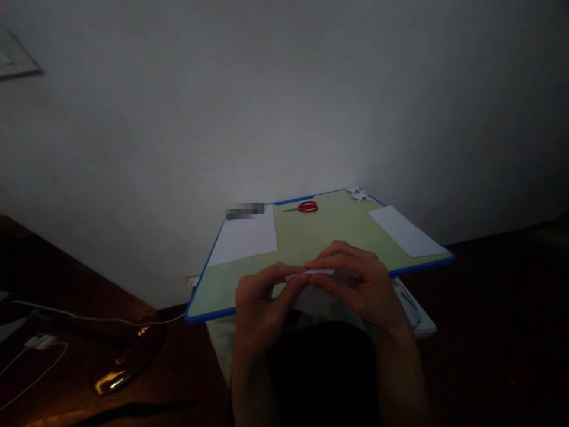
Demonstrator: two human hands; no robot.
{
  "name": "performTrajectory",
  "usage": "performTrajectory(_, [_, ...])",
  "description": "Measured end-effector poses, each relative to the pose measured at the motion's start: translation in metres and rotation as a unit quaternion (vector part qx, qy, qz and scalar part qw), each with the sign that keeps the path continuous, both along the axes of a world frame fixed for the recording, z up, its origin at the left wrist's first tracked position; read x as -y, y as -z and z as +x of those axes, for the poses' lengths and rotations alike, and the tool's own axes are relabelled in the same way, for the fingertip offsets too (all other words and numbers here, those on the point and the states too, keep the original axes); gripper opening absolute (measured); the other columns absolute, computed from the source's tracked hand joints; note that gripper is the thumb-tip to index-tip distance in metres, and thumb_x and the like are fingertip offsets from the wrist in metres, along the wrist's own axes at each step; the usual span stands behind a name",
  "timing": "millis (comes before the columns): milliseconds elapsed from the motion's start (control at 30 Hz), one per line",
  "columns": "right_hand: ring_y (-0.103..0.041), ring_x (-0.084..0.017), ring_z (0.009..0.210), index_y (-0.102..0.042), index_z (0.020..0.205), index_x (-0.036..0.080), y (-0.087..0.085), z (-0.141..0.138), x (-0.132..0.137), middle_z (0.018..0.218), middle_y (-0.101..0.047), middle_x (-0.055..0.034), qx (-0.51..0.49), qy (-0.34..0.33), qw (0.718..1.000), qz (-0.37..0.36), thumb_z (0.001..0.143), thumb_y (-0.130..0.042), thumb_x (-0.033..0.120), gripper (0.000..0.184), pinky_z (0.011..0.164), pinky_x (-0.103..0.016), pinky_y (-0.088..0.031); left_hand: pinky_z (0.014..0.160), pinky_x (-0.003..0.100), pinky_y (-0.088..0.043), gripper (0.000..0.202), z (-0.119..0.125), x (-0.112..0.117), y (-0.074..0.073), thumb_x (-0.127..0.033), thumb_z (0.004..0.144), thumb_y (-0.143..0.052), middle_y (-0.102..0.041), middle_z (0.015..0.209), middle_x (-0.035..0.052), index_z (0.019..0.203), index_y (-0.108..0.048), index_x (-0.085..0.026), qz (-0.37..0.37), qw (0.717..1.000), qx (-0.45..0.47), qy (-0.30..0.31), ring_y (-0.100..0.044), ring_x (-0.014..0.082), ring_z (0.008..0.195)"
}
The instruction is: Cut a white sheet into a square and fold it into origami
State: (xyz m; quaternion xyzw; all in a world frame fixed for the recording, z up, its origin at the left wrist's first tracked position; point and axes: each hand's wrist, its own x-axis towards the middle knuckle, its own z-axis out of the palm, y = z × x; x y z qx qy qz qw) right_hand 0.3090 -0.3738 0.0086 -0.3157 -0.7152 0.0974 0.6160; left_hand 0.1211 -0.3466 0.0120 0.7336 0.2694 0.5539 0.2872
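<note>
A piece of white paper (315,300) is held up near the front edge of a green board, its top edge folded over in a narrow strip. My left hand (262,308) pinches that fold between thumb and fingers. From the other side my right hand (362,284) grips the same fold, its fingertips nearly touching those of the left. The lower part of the paper hangs below my thumbs. Beyond the hands, red-handled scissors (306,207) lie on the board with their blades pointing left.
The green board (320,234) has a blue rim. White sheets lie at its left (249,237) and right (406,231). White paper cutouts (359,194) sit at the far right corner, and a pixelated dark object (245,211) at the far left. A white cable (102,318) runs leftward.
</note>
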Motion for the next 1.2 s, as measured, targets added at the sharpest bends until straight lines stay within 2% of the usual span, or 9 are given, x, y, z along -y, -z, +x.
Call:
performTrajectory(167, [-0.07, -0.019, 0.083, -0.08, 0.104, 0.029, 0.001, 0.001, -0.001, 0.088, -0.076, -0.0013, 0.024, 0.018, 0.999, 0.012, 0.094, -0.077, 0.022, 0.012, 0.073, -0.036, -0.056, 0.064, 0.026, -0.06, 0.008, -0.002, 0.001, -0.004, -0.02, 0.09, -0.08, -0.08, 0.076, -0.0026, 0.089, -0.083, -0.027, 0.014, 1.0, -0.025, -0.012, -0.074, 0.0143, 0.064])
performTrajectory(300, [-0.069, -0.019, 0.08, -0.08, 0.098, 0.027, 0.0, 0.003, -0.001, 0.084, -0.075, -0.0006, 0.011, 0.025, 1.0, 0.008, 0.092, -0.077, 0.019, 0.011, 0.072, -0.035, -0.055, 0.064, 0.024, -0.058, 0.006, -0.003, 0.002, -0.005, -0.021, 0.091, -0.079, -0.079, 0.074, -0.0031, 0.087, -0.08, -0.026, 0.062, 0.996, -0.06, -0.037, -0.072, 0.0128, 0.063])
performTrajectory(467, [-0.069, -0.016, 0.078, -0.081, 0.101, 0.029, 0.007, 0.009, -0.001, 0.087, -0.075, 0.0002, -0.034, -0.058, 0.996, -0.053, 0.094, -0.073, 0.016, 0.018, 0.069, -0.032, -0.054, 0.066, 0.023, -0.056, 0.008, -0.006, 0.002, -0.005, -0.021, 0.092, -0.078, -0.078, 0.074, -0.0045, 0.086, -0.079, -0.026, 0.08, 0.993, -0.075, -0.045, -0.07, 0.0115, 0.063])
performTrajectory(533, [-0.07, -0.017, 0.082, -0.081, 0.111, 0.032, 0.011, 0.011, -0.001, 0.09, -0.077, 0.0004, -0.062, -0.069, 0.993, -0.071, 0.094, -0.074, 0.016, 0.024, 0.072, -0.032, -0.055, 0.065, 0.023, -0.056, 0.008, -0.007, 0.002, -0.004, -0.02, 0.091, -0.078, -0.078, 0.074, -0.0049, 0.085, -0.079, -0.026, 0.077, 0.994, -0.066, -0.041, -0.07, 0.0112, 0.063])
performTrajectory(633, [-0.073, -0.019, 0.089, -0.075, 0.127, 0.035, 0.013, 0.011, 0.001, 0.095, -0.08, 0.0006, -0.101, -0.048, 0.989, -0.097, 0.093, -0.077, 0.017, 0.038, 0.082, -0.035, -0.056, 0.065, 0.023, -0.055, 0.009, -0.009, 0.002, -0.002, -0.02, 0.091, -0.079, -0.079, 0.076, -0.0053, 0.088, -0.081, -0.027, 0.061, 0.996, -0.052, -0.044, -0.071, 0.0113, 0.065])
performTrajectory(800, [-0.073, -0.019, 0.085, -0.081, 0.107, 0.03, 0.009, 0.007, 0.001, 0.093, -0.079, -0.0004, -0.068, -0.074, 0.995, -0.013, 0.093, -0.073, 0.009, 0.027, 0.075, -0.036, -0.056, 0.055, 0.022, -0.05, 0.022, -0.006, 0.003, 0.001, -0.018, 0.086, -0.083, -0.081, 0.079, -0.0056, 0.101, -0.085, -0.034, 0.041, 0.998, 0.013, -0.048, -0.069, 0.0104, 0.061])
performTrajectory(900, [-0.073, -0.019, 0.086, -0.08, 0.11, 0.03, 0.008, 0.009, 0.001, 0.094, -0.079, -0.0007, -0.062, -0.073, 0.995, -0.001, 0.091, -0.075, 0.007, 0.03, 0.075, -0.036, -0.056, 0.051, 0.02, -0.046, 0.022, -0.004, 0.003, 0.002, -0.018, 0.084, -0.085, -0.082, 0.079, -0.0062, 0.097, -0.086, -0.036, 0.012, 0.999, 0.038, -0.036, -0.066, 0.0089, 0.057])
performTrajectory(1033, [-0.073, -0.018, 0.087, -0.079, 0.114, 0.031, 0.011, 0.013, 0.001, 0.096, -0.079, 0.0011, -0.045, -0.07, 0.996, -0.031, 0.089, -0.08, 0.01, 0.033, 0.077, -0.035, -0.056, 0.054, 0.018, -0.048, 0.018, -0.002, 0.002, 0.004, -0.021, 0.085, -0.085, -0.082, 0.079, -0.0054, 0.096, -0.086, -0.036, -0.031, 0.997, 0.056, -0.037, -0.068, 0.0089, 0.062])
performTrajectory(1200, [-0.075, -0.014, 0.087, -0.08, 0.114, 0.036, 0.012, 0.013, 0.0, 0.098, -0.081, 0.0048, -0.045, -0.039, 0.997, -0.044, 0.09, -0.08, 0.013, 0.033, 0.076, -0.029, -0.058, 0.066, 0.017, -0.054, 0.011, 0.0, 0.0, 0.004, -0.027, 0.091, -0.08, -0.083, 0.088, -0.0023, 0.099, -0.084, -0.032, -0.075, 0.995, 0.071, -0.01, -0.073, 0.0108, 0.077])
